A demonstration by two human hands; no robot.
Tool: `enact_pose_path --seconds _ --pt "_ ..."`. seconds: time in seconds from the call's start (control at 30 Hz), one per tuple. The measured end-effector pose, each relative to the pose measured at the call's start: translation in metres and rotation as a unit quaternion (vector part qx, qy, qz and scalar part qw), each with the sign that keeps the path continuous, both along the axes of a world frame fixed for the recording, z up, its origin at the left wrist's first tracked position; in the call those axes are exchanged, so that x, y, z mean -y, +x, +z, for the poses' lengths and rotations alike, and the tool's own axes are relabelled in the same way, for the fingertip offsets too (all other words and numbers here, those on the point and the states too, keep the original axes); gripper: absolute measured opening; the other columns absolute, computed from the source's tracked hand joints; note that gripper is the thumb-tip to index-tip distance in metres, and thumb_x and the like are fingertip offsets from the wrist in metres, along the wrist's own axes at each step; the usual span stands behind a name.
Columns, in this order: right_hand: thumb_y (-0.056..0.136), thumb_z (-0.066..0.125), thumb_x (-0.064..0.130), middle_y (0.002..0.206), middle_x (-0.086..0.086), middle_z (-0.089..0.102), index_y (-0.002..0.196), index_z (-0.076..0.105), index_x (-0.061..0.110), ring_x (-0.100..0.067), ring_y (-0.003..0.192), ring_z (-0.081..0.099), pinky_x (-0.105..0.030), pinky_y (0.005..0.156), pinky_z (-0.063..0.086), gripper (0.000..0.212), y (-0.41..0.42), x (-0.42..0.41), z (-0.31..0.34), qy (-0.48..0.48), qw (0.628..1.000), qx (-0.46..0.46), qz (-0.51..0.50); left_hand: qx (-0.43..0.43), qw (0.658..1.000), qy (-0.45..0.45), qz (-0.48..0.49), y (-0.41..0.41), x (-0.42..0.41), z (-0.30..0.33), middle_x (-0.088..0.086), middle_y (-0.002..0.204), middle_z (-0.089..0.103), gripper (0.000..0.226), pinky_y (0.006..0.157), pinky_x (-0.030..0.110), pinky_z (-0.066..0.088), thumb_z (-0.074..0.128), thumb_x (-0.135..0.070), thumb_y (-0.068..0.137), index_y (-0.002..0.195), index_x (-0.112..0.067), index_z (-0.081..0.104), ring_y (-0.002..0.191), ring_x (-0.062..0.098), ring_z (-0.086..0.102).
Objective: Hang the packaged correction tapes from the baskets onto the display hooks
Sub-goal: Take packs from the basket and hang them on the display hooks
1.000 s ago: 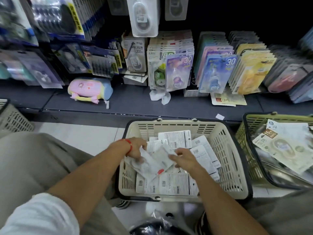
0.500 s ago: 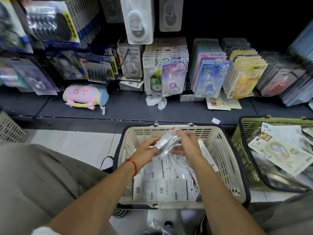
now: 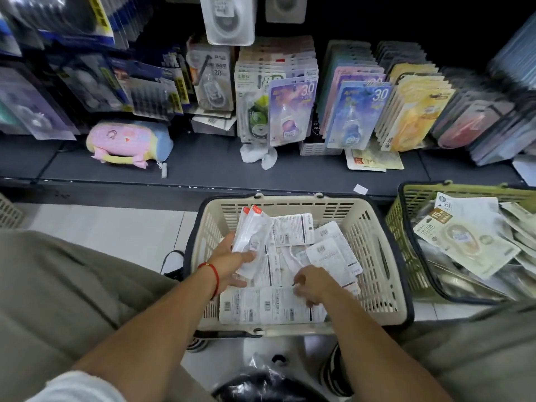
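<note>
Landmark: cream basket (image 3: 374, 245) on floor, below dark shelf (image 3: 203, 169).

Left hand (image 3: 232, 261) over basket's left half, grip clenched round small bundle of packaged correction tapes (image 3: 252, 233); bundle's long axis runs from hand up toward shelf, red-tipped ends pointing to basket's far rim.

Right hand (image 3: 311, 287) low in basket's near half, fingers curled down among loose packs (image 3: 272, 306); whether it grasps one, cannot tell.

Loose packs lie flat, barcode backs up.

Green basket (image 3: 406, 216) right of cream basket, holds more packs.

A stationery shop: carded correction tapes (image 3: 291, 111) are hanging in rows, shopping baskets (image 3: 374, 227) are sitting below.
</note>
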State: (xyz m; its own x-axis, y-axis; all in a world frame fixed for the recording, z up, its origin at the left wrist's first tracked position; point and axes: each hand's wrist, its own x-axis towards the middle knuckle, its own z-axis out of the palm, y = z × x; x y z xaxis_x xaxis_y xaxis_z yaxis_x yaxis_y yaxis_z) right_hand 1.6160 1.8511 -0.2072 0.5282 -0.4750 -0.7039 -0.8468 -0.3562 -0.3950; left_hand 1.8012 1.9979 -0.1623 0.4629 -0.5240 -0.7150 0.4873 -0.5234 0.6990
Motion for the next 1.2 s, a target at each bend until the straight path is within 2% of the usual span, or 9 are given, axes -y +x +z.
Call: enact_pose_path --seconds 0.13,0.3,0.4,0.5,0.63,0.77,0.9,1.07,1.2 --pt "0.100 0.065 0.042 0.090 -0.007 0.074 0.103 0.068 0.014 -0.020 0.062 0.072 -0.042 0.077 0.066 0.028 -0.001 -0.018 -0.005 0.019 0.999 -0.009 -0.024 -0.003 0.999 0.025 0.020 0.002 0.003 0.000 0.006 0.121 0.066 0.051 0.072 0.048 0.063 0.071 -0.005 0.090 0.131 -0.033 0.059 0.105 0.033 0.066" --pt "0.094 0.068 0.058 0.077 -0.006 0.074 0.070 0.065 0.015 -0.018 0.070 0.070 -0.028 0.073 0.054 0.050 0.006 0.002 0.030 -0.046 0.998 0.037 -0.021 -0.016 0.998 0.025 0.061 0.007 0.003 0.005 0.010 0.121 0.066 0.044 0.068 0.050 0.065 0.067 -0.006 0.086 0.124 -0.030 0.065 0.104 0.036 0.067" --pt "0.089 0.082 0.020 0.108 0.002 0.064 0.087 0.063 0.021 -0.015 0.101 0.060 -0.026 0.078 0.045 0.019 0.005 0.023 0.062 -0.018 0.987 0.158 -0.034 -0.018 0.997 0.023 0.075 0.004 0.003 0.002 0.009 0.120 0.066 0.040 0.064 0.049 0.064 0.067 -0.007 0.083 0.117 -0.030 0.065 0.102 0.035 0.066" --pt "0.089 0.078 0.001 0.114 0.005 0.053 0.109 0.059 0.024 -0.002 0.105 0.051 -0.015 0.082 0.041 0.036 0.008 0.032 0.085 0.030 0.953 0.293 -0.068 -0.056 0.995 0.007 0.081 -0.002 0.006 0.001 0.014 0.124 0.066 0.038 0.071 0.059 0.064 0.067 -0.010 0.085 0.119 -0.025 0.063 0.104 0.039 0.067" --pt "0.090 0.074 -0.002 0.123 0.002 0.052 0.121 0.053 0.026 0.009 0.107 0.048 -0.007 0.087 0.039 0.046 0.024 0.021 0.083 0.062 0.926 0.367 -0.059 -0.199 0.978 -0.047 0.029 -0.009 0.010 0.008 0.017 0.127 0.072 0.044 0.090 0.065 0.059 0.072 -0.029 0.091 0.133 -0.019 0.064 0.113 0.041 0.070" --pt "0.090 0.081 0.020 0.130 0.019 0.043 0.126 0.049 0.034 0.001 0.108 0.052 -0.012 0.092 0.044 0.051 0.042 0.006 0.064 0.009 0.914 0.403 -0.051 -0.177 0.976 -0.120 -0.024 -0.007 0.001 0.004 0.012 0.129 0.074 0.060 0.086 0.060 0.061 0.086 -0.030 0.084 0.138 -0.028 0.061 0.115 0.036 0.073" --pt "0.097 0.073 0.030 0.126 0.016 0.055 0.128 0.051 0.031 -0.016 0.100 0.067 -0.031 0.084 0.058 0.038 0.051 0.002 0.041 -0.078 0.909 0.361 -0.194 -0.113 0.985 -0.101 0.079 0.008 -0.003 0.010 0.014 0.129 0.072 0.062 0.087 0.067 0.060 0.086 -0.016 0.083 0.138 -0.026 0.061 0.113 0.040 0.072" --pt "0.102 0.067 0.030 0.123 -0.010 0.069 0.132 0.057 0.010 -0.028 0.112 0.066 -0.038 0.099 0.053 0.038 0.043 -0.019 -0.003 -0.006 0.989 0.100 -0.113 -0.052 0.987 -0.092 0.123 0.020 -0.014 0.017 0.008 0.128 0.070 0.056 0.076 0.059 0.064 0.084 -0.014 0.086 0.134 -0.030 0.060 0.112 0.037 0.070" --pt "0.097 0.071 0.020 0.102 -0.006 0.070 0.104 0.063 0.011 -0.026 0.102 0.067 -0.034 0.089 0.052 0.014 0.046 -0.036 -0.014 -0.035 0.982 0.131 -0.134 -0.008 0.992 -0.077 0.097 0.016 -0.018 0.019 0.004 0.127 0.070 0.056 0.078 0.060 0.064 0.085 -0.014 0.085 0.132 -0.034 0.061 0.112 0.035 0.069"
